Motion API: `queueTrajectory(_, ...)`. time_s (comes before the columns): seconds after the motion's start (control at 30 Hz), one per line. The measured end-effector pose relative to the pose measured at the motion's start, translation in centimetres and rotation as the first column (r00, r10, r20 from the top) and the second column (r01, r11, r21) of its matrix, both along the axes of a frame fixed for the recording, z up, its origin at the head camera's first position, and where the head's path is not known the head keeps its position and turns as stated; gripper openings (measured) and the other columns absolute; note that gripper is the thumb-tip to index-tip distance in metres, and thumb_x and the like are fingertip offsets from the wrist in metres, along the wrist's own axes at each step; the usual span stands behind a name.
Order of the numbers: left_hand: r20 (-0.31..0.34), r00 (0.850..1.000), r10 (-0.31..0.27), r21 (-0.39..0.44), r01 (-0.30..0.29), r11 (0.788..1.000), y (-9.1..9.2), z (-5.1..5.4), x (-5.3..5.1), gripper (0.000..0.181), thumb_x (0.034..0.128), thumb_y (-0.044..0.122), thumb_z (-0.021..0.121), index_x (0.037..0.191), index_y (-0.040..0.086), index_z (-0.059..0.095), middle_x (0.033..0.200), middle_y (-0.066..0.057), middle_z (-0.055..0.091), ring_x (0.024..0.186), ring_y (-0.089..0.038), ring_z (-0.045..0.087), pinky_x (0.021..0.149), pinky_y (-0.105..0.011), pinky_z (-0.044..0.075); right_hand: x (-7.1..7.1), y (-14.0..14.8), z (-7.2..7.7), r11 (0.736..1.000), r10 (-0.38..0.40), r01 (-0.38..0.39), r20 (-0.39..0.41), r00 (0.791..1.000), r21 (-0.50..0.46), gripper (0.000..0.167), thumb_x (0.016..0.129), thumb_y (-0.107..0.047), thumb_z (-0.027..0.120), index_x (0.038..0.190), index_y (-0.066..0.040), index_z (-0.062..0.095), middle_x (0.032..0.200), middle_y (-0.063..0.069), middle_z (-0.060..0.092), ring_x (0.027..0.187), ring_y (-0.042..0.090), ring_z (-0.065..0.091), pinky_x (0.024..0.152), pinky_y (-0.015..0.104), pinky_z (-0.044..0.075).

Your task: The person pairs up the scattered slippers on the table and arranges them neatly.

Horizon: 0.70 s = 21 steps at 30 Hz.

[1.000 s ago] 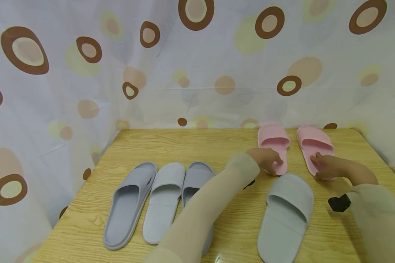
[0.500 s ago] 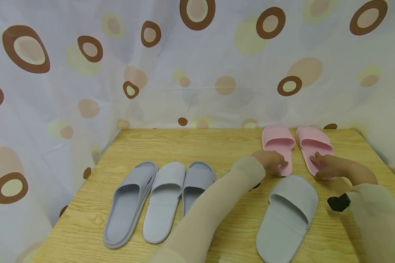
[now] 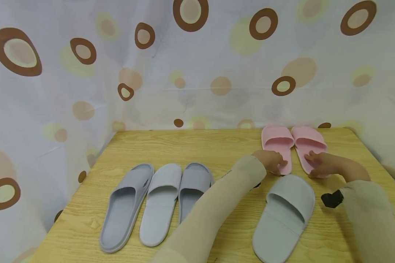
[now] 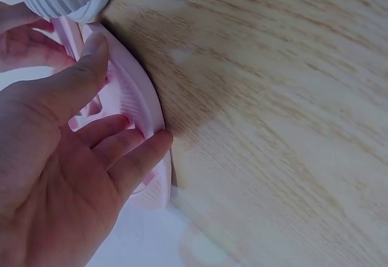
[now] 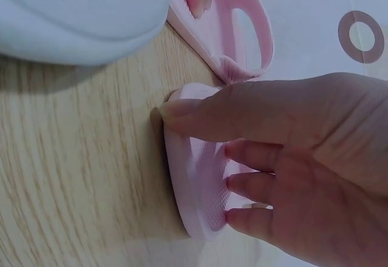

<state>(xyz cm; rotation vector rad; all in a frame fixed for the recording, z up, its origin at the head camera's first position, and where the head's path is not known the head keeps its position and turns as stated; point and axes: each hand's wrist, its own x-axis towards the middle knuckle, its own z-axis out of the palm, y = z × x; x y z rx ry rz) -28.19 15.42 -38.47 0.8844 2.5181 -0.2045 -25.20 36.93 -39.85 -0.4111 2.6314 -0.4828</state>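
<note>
Two pink slippers lie side by side at the table's back right, toes to the back. My left hand (image 3: 271, 160) touches the heel end of the left pink slipper (image 3: 278, 133). In the left wrist view its thumb lies over the heel and its loosely straight fingers rest on the footbed and side edge of that slipper (image 4: 136, 79). At the right pink slipper (image 3: 311, 138) is my right hand (image 3: 324, 163). The right wrist view has its thumb on the heel edge and straight fingertips on the textured footbed (image 5: 209, 176).
A large light grey slipper (image 3: 276, 226) lies close in front of the pink pair. Left of it are a blue-grey slipper (image 3: 116, 219), a pale grey one (image 3: 158, 212) and another blue-grey one (image 3: 195, 179), partly behind my left sleeve. A patterned cloth (image 3: 197, 54) hangs behind the table (image 3: 191, 146).
The left pink slipper has moved right with my left hand. Then the right pink slipper has come left with my right hand, so the pair now meets near the straps. The view turned slightly.
</note>
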Motion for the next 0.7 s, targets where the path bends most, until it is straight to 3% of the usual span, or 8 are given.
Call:
queueTrajectory(0.27, -0.003, 1.000, 0.026, 0.028, -0.026, 0.999, 0.02, 0.58, 0.54, 0.050, 0.0957, 0.046, 0.052, 0.144, 0.047, 0.038, 0.150, 0.025, 0.030, 0.136, 0.006, 0.026, 0.109, -0.017, 0.023, -0.05, -0.15, 0.28, 0.999, 0.005, -0.004, -0.008, 1.000, 0.045, 0.082, 0.079, -0.021, 0.075, 0.137, 0.018, 0.030, 0.138, 0.047, 0.017, 0.125, 0.065, 0.022, 0.101, 0.070, 0.020)
queueTrajectory(0.37, 0.006, 0.998, 0.065, 0.058, -0.066, 0.996, 0.06, 0.57, 0.68, 0.044, 0.0982, 0.046, 0.047, 0.142, 0.045, 0.043, 0.148, 0.025, 0.035, 0.131, 0.006, 0.035, 0.107, -0.018, 0.027, -0.13, -0.19, 0.26, 0.998, 0.010, -0.009, -0.023, 1.000, 0.055, 0.081, 0.078, -0.020, 0.075, 0.136, 0.018, 0.032, 0.137, 0.047, 0.019, 0.124, 0.064, 0.025, 0.101, 0.069, 0.023)
queueTrajectory(0.5, 0.010, 0.998, 0.070, 0.045, -0.070, 0.997, 0.28, 0.44, 0.57, 0.044, 0.0986, 0.046, 0.047, 0.143, 0.045, 0.041, 0.146, 0.025, 0.038, 0.125, 0.006, 0.040, 0.104, -0.019, 0.031, 0.01, -0.35, 0.42, 0.998, 0.008, -0.005, -0.040, 0.999, 0.059, 0.081, 0.076, -0.018, 0.075, 0.134, 0.019, 0.033, 0.135, 0.048, 0.021, 0.123, 0.064, 0.027, 0.101, 0.068, 0.024)
queueTrajectory(0.7, 0.034, 0.997, 0.064, 0.025, -0.064, 0.998, 0.27, 0.64, 0.54, 0.050, 0.0973, 0.049, 0.044, 0.145, 0.050, 0.031, 0.152, 0.025, 0.025, 0.134, 0.006, 0.028, 0.109, -0.020, 0.026, 0.24, -0.33, 0.22, 0.998, -0.022, 0.023, -0.029, 0.999, 0.060, 0.082, 0.077, -0.016, 0.072, 0.136, 0.020, 0.029, 0.136, 0.050, 0.017, 0.124, 0.065, 0.022, 0.101, 0.070, 0.021)
